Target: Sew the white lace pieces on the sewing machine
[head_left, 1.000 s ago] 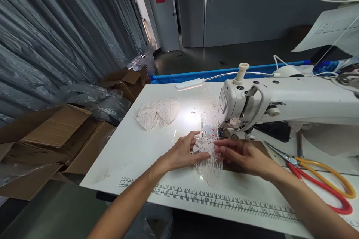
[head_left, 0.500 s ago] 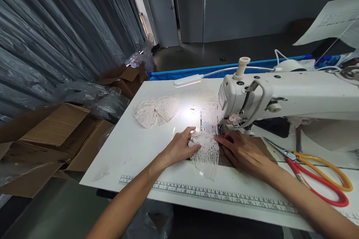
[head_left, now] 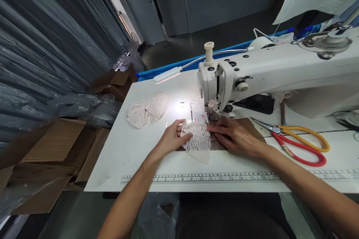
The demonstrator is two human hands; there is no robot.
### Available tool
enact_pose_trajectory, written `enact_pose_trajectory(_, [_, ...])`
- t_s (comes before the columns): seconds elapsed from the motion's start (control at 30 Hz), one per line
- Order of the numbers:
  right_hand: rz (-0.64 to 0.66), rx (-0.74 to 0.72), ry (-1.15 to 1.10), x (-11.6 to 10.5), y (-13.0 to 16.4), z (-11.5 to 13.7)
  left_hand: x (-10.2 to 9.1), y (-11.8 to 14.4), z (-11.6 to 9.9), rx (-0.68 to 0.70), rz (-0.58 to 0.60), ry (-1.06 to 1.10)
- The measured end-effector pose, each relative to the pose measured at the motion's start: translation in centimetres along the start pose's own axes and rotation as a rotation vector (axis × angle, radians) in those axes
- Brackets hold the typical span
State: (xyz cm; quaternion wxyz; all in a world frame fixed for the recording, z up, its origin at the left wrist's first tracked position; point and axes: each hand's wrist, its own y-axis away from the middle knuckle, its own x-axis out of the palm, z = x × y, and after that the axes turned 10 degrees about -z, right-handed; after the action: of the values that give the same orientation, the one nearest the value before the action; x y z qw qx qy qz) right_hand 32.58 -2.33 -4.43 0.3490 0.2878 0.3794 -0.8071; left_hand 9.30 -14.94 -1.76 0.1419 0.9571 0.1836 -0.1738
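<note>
A white lace piece (head_left: 198, 142) with a scalloped upper band and a fringe-like lower part lies in front of the sewing machine's presser foot area. My left hand (head_left: 171, 139) is closed on its left edge, thumb on top and fingertips at the band. From the other side, my right hand (head_left: 238, 137) rests palm down with fingers stretched out and apart, one fingertip touching the lace's right edge. Under the lace and my right hand is a brown panel (head_left: 249, 129). The white sewing machine (head_left: 266, 71) stands just behind my right hand.
Scissors (head_left: 300, 138) with orange and red handles lie at right. A second lace piece (head_left: 147, 109) sits at left on the white table (head_left: 112, 168). A lamp (head_left: 167, 75) reaches over the table, a printed ruler (head_left: 213, 178) runs along its front, and cardboard boxes (head_left: 53, 140) stand left.
The view has turned and shifted, so the machine and table appear further left and higher. Both hands stay at the lace piece, with little visible change in their hold.
</note>
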Motion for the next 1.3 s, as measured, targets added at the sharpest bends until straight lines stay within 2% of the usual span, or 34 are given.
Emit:
enact_pose_trajectory(0.23, [-0.013,-0.048,0.135,0.5,0.0,0.5,0.2,0.3,-0.2,-0.005,-0.057,-0.019])
enact_pose_trajectory(0.37, [-0.011,-0.053,0.115,0.2,0.2,0.4,0.2,0.3,-0.2,-0.003,-0.051,-0.02])
enact_pose_trajectory(0.5, [0.081,-0.069,0.04,-0.5,0.4,0.4,0.2,0.2,0.1,0.005,-0.06,-0.03])
enact_pose_trajectory(0.67, [0.146,-0.086,0.088,-1.0,0.7,0.7,0.0,0.2,0.1,0.006,-0.068,-0.114])
enact_pose_trajectory(1.03, [0.126,-0.085,0.141,-0.2,0.9,0.3,0.0,0.6,-0.5,0.056,-0.051,-0.187])
enact_pose_trajectory(1.07, [0.122,-0.084,0.143,-0.2,0.9,0.4,-0.1,0.6,-0.5,0.091,-0.066,-0.222])
enact_pose_trajectory(1.13, [0.123,-0.082,0.146,-0.1,0.8,0.4,-0.2,0.6,-0.6,0.215,-0.175,-0.347])
enact_pose_trajectory(1.2, [0.131,-0.08,0.142,-0.1,0.8,0.5,-0.1,0.3,-0.7,0.428,-0.316,-0.521])
enact_pose_trajectory(1.23, [0.134,-0.08,0.138,-0.1,0.8,0.6,0.0,0.1,-0.8,0.567,-0.341,-0.609])
enact_pose_trajectory(1.27, [0.132,-0.08,0.135,-0.2,0.8,0.6,0.2,-0.2,-0.9,0.718,-0.311,-0.686])
enact_pose_trajectory(1.3, [0.127,-0.078,0.135,-0.2,0.8,0.7,0.4,-0.5,-1.1,0.866,-0.232,-0.748])
